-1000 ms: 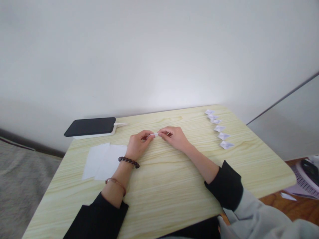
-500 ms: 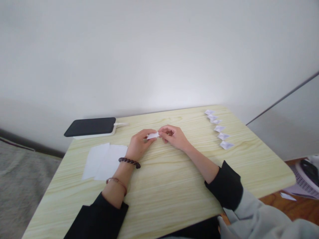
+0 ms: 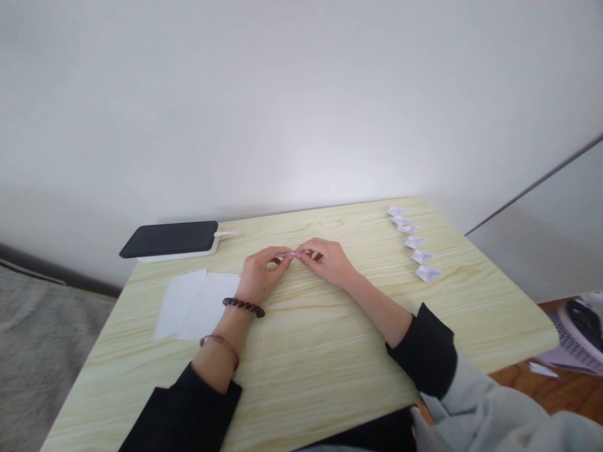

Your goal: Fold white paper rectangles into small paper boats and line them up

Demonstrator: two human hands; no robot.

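Observation:
Between my fingertips, over the middle of the table (image 3: 301, 364), is a small folded piece of white paper (image 3: 293, 253), seen nearly edge-on as a thin strip. My left hand (image 3: 260, 273) pinches its left part between thumb and fingers. On the other side, my right hand (image 3: 327, 263) pinches the right part, its fingertips close to those of the left. Most of the paper is hidden by the fingers. Flat white paper sheets (image 3: 181, 304) lie overlapping beside my left wrist. Several small folded paper boats (image 3: 428, 273) stand in a row to the right.
A black phone (image 3: 172, 238) rests on a white block (image 3: 188, 256) at the back left, with a white cable (image 3: 227, 235) plugged in. The white wall (image 3: 301, 113) borders the table's far edge. A pinkish basket (image 3: 577, 342) stands on the floor at right, near a paper scrap (image 3: 543, 370).
The folded paper has turned from showing a flat white face to nearly edge-on. My right fingers have closed in on it, and both hands have shifted slightly left.

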